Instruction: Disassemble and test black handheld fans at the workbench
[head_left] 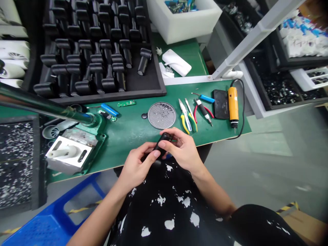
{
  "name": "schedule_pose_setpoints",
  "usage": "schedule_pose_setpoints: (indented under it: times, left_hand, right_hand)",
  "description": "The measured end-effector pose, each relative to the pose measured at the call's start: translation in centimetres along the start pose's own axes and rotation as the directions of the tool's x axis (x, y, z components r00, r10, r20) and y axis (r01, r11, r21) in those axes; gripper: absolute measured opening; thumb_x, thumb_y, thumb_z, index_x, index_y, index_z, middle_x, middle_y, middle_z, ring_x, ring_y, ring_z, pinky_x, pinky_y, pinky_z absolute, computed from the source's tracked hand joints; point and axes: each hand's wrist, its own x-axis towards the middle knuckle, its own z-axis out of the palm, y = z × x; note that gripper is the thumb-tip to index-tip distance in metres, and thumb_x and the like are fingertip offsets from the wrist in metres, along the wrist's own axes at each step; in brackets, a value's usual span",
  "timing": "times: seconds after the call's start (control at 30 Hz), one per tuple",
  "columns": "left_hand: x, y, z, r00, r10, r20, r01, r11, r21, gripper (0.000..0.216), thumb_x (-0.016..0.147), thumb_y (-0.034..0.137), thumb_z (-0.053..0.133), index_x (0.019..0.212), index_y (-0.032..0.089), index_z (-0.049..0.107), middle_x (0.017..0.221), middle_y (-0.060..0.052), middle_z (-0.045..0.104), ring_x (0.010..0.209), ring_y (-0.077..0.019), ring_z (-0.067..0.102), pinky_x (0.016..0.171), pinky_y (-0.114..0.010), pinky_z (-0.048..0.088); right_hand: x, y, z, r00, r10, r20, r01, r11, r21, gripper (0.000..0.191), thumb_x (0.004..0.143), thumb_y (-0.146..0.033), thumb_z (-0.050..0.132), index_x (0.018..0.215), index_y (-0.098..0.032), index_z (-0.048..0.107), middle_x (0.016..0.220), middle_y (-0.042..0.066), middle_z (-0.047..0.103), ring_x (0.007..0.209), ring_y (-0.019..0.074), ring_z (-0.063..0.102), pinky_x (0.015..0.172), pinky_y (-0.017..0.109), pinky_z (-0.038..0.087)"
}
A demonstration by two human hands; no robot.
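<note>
Pinching small black part [163,142] between left hand [135,164] and right hand [182,149], narrow grip, just off the green surface [133,128] edge, over lap [166,208]. Fumbled grip could drop it to floor [256,164].

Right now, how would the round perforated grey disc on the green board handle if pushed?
The round perforated grey disc looks thin and flat, so probably light and stiff. Lying flat, it would likely slide rather than roll, and could be awkward to pinch.
</note>
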Motion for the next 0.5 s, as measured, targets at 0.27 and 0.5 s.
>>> schedule_pose_setpoints:
  times: [0.27,0.5]
  left_hand:
    - [1.7,0.0,-1.8,0.971,-0.121,0.205,0.146,0.983,-0.111,0.042,0.087,0.047,0.080,0.113,0.028,0.053,0.092,-0.002,0.072,0.079,-0.0196,0.069,0.068,-0.029,0.052]
    - [2.6,1.2,-5.0,0.992,0.078,-0.100,0.003,0.773,0.635,0.033,0.093,0.051,0.067,0.118,0.030,0.071,0.112,-0.004,0.071,0.101,-0.0279,0.069,0.085,-0.041,0.052]
  right_hand:
    - [2.5,-2.2,-4.2,0.951,-0.295,0.095,0.294,0.757,-0.584,0.031,0.105,-0.043,0.061,0.129,-0.025,0.070,0.118,0.007,0.072,0.107,0.0212,0.068,0.099,0.041,0.056]
    - [6.6,-1.7,-9.4,0.938,-0.337,-0.079,-0.011,0.200,-0.980,0.031,0.100,-0.038,0.064,0.119,-0.014,0.068,0.118,0.015,0.067,0.101,0.0274,0.067,0.087,0.041,0.054]
